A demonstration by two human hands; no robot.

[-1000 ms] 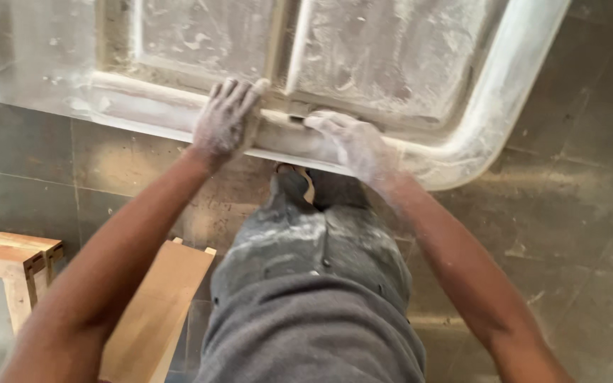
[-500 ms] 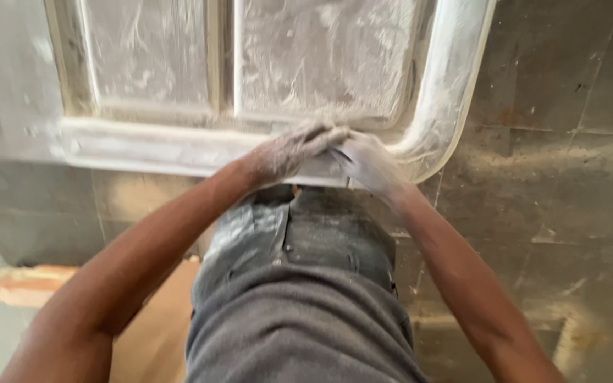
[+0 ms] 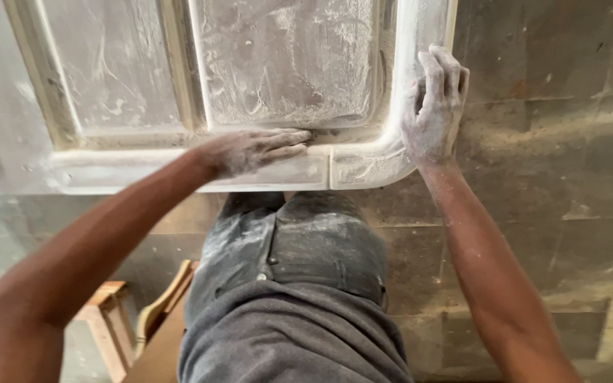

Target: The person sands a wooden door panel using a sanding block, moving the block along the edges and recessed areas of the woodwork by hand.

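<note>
1. Head view. Landmark: a large white moulded panel (image 3: 285, 71) with raised frame and recessed fields, coated in white dust, filling the upper part of the picture.
2. Left hand (image 3: 257, 150): laid flat, fingers extended and together, palm down on the panel's lower frame strip, fingertips at the bottom edge of the right recessed field. It grips nothing.
3. Right hand (image 3: 433, 106): open, pressed against the outer side of the panel's rounded lower-right corner, fingers pointing up along the right frame edge. It rests on the edge; whether the fingers hook behind it cannot be told.
4. Hands are well apart, both dusted white, both touching the panel.
5. Containers: the two recessed fields of the panel act as shallow trays; both hold loose white powder, thicker in the right field (image 3: 289, 60).
6. A seam (image 3: 330, 167) crosses the lower frame strip, between the two hands.
7. Below the panel: the person's dusty jeans (image 3: 292, 248) and grey shirt (image 3: 292, 333).
8. Lower left of the panel: wooden pieces (image 3: 111, 319), partly hidden by the left forearm.
9. Right of the panel: grey tiled floor (image 3: 555, 142).
</note>
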